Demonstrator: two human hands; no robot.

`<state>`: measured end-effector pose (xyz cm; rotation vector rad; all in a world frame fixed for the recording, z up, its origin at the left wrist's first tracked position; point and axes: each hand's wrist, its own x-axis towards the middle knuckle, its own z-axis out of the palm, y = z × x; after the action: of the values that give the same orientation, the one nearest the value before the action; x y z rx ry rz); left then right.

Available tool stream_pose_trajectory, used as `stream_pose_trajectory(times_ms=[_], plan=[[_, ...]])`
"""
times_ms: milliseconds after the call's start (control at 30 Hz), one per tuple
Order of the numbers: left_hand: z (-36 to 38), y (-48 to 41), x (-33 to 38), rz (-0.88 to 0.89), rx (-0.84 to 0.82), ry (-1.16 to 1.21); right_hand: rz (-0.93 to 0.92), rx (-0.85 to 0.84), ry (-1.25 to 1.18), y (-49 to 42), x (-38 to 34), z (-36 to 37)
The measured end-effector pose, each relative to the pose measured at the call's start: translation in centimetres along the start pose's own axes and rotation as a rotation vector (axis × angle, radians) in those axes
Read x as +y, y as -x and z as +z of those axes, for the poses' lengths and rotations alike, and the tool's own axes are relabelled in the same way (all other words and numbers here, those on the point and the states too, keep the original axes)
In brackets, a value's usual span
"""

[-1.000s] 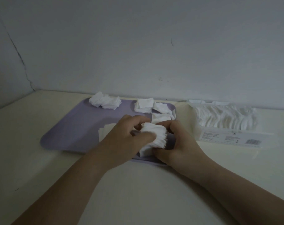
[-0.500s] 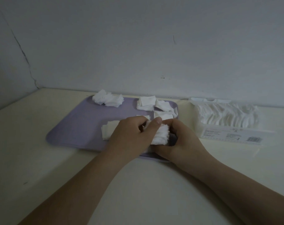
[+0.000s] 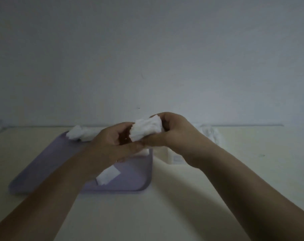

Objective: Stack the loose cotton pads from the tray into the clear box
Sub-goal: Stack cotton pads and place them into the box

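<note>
Lifted since 1 s ago: the stack of cotton pads (image 3: 146,128) was down at tray level w/ both my hands low around it; now it's up in the air above the tray's far right part, and the view has tipped so more wall shows. Stack is a thick wad, tilted, edges fanned a bit, not neat. My right hand (image 3: 174,134) has it: fingers curled over the top right end, thumb under, pinching the wad. My left hand (image 3: 113,143) is at the stack's left end, fingers bent and partly spread, tips by the lower left edge; can't tell if they're actually pressing it. Thumbs meet approx under the stack.

Below: lilac tray (image 3: 48,164) on the cream table (image 3: 147,214), my left forearm across it. One loose pad (image 3: 107,175) lies flat near the tray's near right side, half hidden by my wrist. Another clump of loose pads (image 3: 80,134) sits at the far left corner. More white shows just under my left hand, unclear how many.

Clear box (image 3: 208,134) is right of the tray, mostly behind my right hand and wrist; white pads visible inside, label edge by my wrist. Blurry frame, dim light.
</note>
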<state>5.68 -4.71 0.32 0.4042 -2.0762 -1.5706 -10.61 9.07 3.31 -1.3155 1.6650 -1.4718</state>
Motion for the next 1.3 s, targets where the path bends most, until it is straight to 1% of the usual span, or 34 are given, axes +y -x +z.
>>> stream_pose_trajectory(times_ms=[67, 100, 167, 200, 267, 333, 433, 567, 667, 767, 867, 1000, 1067, 1133, 1300], plan=[[1.7, -1.4, 0.7, -0.017, -0.021, 0.073, 0.034, -0.075, -0.024, -0.1, -0.4, -2.4], [2.8, -2.1, 0.9, -0.040, -0.013, 0.125, 0.069, -0.079, -0.018, 0.0, -0.5, -3.6], [4.8, -3.3, 1.3, -0.095, 0.012, 0.196, 0.119, -0.037, 0.046, 0.1, -0.7, -5.3], [5.7, -3.8, 1.3, -0.106, 0.018, 0.180, 0.123, 0.007, 0.112, 0.1, -0.7, -6.0], [7.4, -4.8, 0.8, -0.111, 0.041, 0.034, 0.123, 0.097, 0.294, 0.1, -0.7, -7.4], [8.4, -5.4, -0.2, -0.091, 0.094, -0.144, 0.159, 0.133, 0.435, 0.2, -0.7, -8.8], [9.2, -5.9, -1.6, -0.066, 0.134, -0.292, 0.276, 0.106, 0.514, 0.0, -0.5, -10.3], [9.5, -6.1, -2.4, -0.016, 0.158, -0.387, 0.395, 0.016, 0.535, -0.7, 0.9, -9.9], [9.6, -6.2, -2.7, 0.024, 0.213, -0.368, 0.426, 0.016, 0.507, -1.3, 2.2, -9.3], [9.4, -6.0, -3.3, -0.064, 0.206, -0.263, 0.449, 0.026, 0.444, -1.7, 3.3, -9.2], [9.2, -6.0, -4.0, -0.110, 0.197, -0.198, 0.439, 0.062, 0.495, -1.8, 4.0, -9.0], [9.5, -5.8, -4.1, -0.101, 0.190, -0.188, 0.375, 0.134, 0.639, -2.0, 4.3, -8.3], [9.5, -5.7, -4.1, -0.089, 0.193, -0.189, 0.364, 0.103, 0.782, -2.0, 4.3, -7.7], [9.5, -5.5, -4.0, -0.081, 0.180, -0.178, 0.379, 0.072, 0.869, -2.0, 4.3, -7.0], [9.5, -4.9, -4.3, -0.079, 0.178, -0.166, 0.395, -0.019, 0.903, -1.9, 3.9, -7.3]])
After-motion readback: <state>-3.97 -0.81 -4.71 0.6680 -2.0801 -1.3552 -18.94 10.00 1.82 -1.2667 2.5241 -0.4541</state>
